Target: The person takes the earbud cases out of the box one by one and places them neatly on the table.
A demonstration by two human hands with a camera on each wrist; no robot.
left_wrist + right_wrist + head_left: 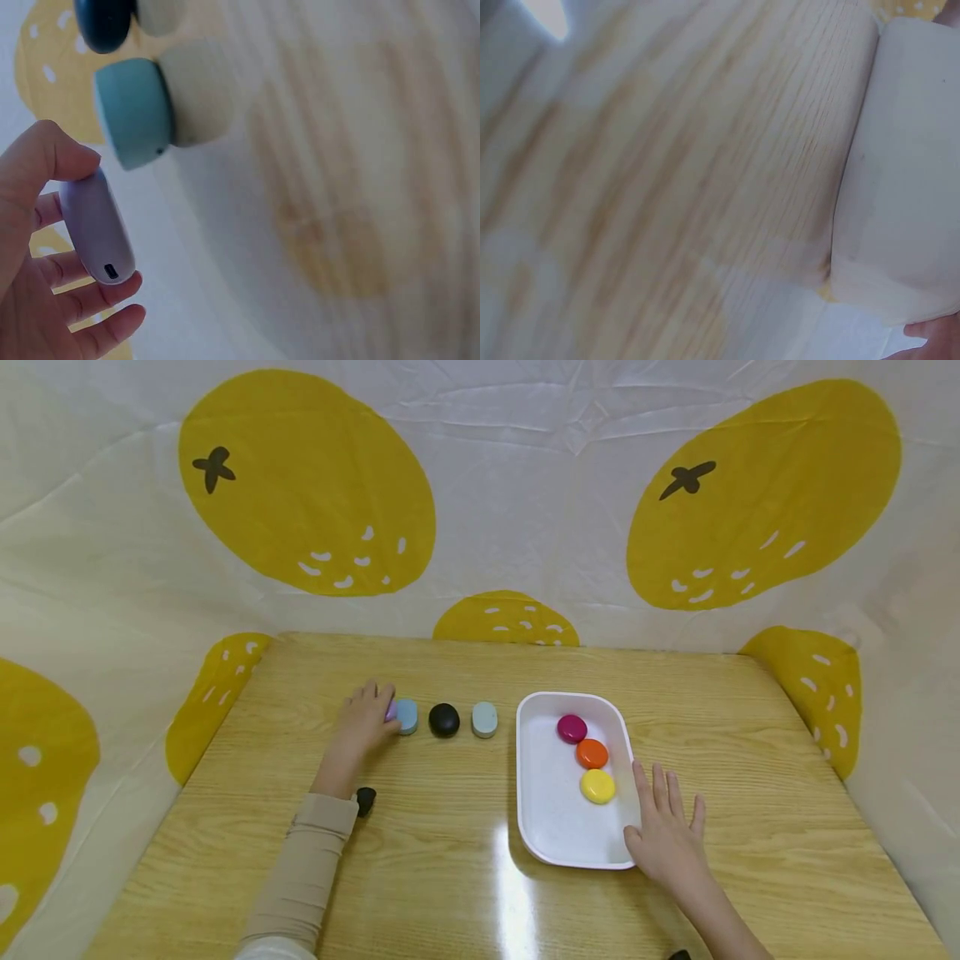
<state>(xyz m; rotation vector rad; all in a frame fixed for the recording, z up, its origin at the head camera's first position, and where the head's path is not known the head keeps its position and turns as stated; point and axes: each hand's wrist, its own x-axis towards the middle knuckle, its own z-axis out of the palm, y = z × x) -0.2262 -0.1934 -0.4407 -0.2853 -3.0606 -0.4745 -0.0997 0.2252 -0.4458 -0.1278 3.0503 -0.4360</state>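
Observation:
A small purple rounded object with a dark slot is pinched between the thumb and fingers of my left hand, at the left of a row. Right beside it stands a light blue rounded object; in the left wrist view this one looks teal. My right hand has its fingers spread and touches the right side of a white tray. Inside the tray lie a magenta disc, an orange disc and a yellow disc.
Farther right in the row are a black round object and a pale green one. A small black item lies by the left sleeve. Patterned cloth hangs behind the wooden table.

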